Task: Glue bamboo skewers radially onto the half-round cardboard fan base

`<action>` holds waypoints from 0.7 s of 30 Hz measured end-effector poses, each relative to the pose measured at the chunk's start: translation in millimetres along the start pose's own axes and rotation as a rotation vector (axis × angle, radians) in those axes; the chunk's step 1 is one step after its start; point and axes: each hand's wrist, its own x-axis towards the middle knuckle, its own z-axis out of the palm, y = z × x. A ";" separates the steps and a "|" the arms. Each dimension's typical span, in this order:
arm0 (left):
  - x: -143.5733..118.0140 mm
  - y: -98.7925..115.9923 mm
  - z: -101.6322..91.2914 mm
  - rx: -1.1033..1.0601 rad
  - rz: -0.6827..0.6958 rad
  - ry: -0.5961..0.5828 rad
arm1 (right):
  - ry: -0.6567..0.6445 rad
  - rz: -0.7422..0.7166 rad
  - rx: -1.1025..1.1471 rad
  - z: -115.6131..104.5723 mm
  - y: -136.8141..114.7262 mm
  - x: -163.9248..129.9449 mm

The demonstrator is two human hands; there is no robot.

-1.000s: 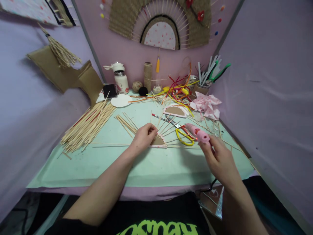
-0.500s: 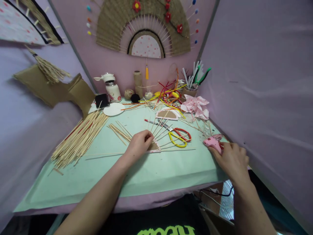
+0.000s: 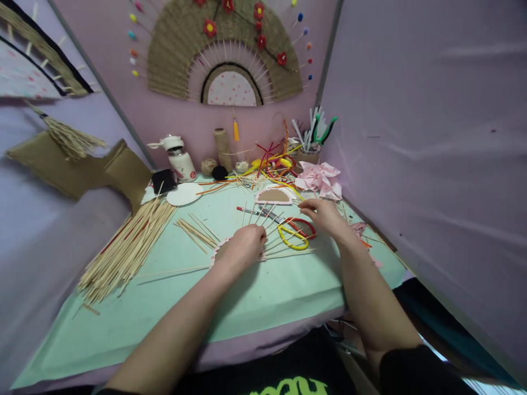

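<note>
My left hand (image 3: 242, 247) presses flat on a small half-round card piece with a pink rim (image 3: 218, 252) from which thin wooden sticks (image 3: 284, 241) fan out to the right. My right hand (image 3: 325, 214) hovers with spread fingers over the table, beyond the red and yellow scissors (image 3: 294, 233) and near a second half-round card piece (image 3: 273, 196); it holds nothing. The pink glue gun (image 3: 359, 227) lies on the table at the right edge, behind my right forearm.
A big bundle of wooden sticks (image 3: 125, 247) lies at the left on the green mat (image 3: 255, 291). At the back stand a white bottle (image 3: 179, 159), twine spools (image 3: 222, 148), coloured pipe cleaners (image 3: 274, 156), a cup of tools (image 3: 308, 148) and pink cloth (image 3: 319, 178). Purple fabric walls close in on both sides.
My right hand set the pink glue gun down at the right edge, let go, and moved left and forward over the scissors. The left hand stayed on the card piece. The view tilted up.
</note>
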 end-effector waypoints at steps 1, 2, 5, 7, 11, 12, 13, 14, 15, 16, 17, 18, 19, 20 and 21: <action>-0.4 2.1 -1.6 0.006 -0.018 -0.015 | -0.013 0.020 0.016 2.6 4.2 2.4; -1.0 4.1 -3.2 0.008 -0.036 -0.030 | -0.026 0.042 0.042 4.9 8.4 4.1; -3.0 8.1 -5.9 0.009 -0.072 -0.060 | -0.071 0.080 0.135 9.8 17.7 7.5; -3.4 8.4 -4.4 0.008 -0.066 -0.052 | -0.091 0.083 0.180 12.3 20.5 9.5; -1.0 3.0 1.7 -0.018 -0.031 -0.019 | -0.127 0.089 0.248 15.1 23.5 12.2; -0.3 0.3 2.0 -0.029 -0.018 -0.015 | -0.143 0.088 0.265 15.0 24.6 12.5; 0.1 -3.1 1.4 -0.043 -0.005 -0.010 | -0.160 0.084 0.281 14.4 25.9 12.8; -0.1 -7.0 -0.3 -0.063 0.001 0.002 | -0.179 0.080 0.294 13.4 27.3 13.1; -1.0 -11.5 -2.7 -0.088 0.000 0.022 | -0.196 0.075 0.304 12.2 28.8 13.3; -2.8 -16.5 -5.7 -0.117 -0.009 0.049 | -0.210 0.072 0.309 10.7 30.2 13.6; -5.7 -21.7 -8.7 -0.147 -0.026 0.080 | -0.222 0.070 0.311 9.2 31.4 13.9; -9.4 -27.0 -11.4 -0.173 -0.045 0.107 | -0.234 0.069 0.310 7.7 32.4 14.2; -13.8 -32.0 -13.3 -0.195 -0.064 0.123 | -0.245 0.068 0.306 6.2 33.1 14.5; -18.7 -36.4 -14.1 -0.216 -0.075 0.124 | -0.256 0.067 0.300 4.9 33.6 14.7; -23.9 -40.2 -13.8 -0.238 -0.082 0.118 | -0.266 0.067 0.291 3.7 33.8 14.8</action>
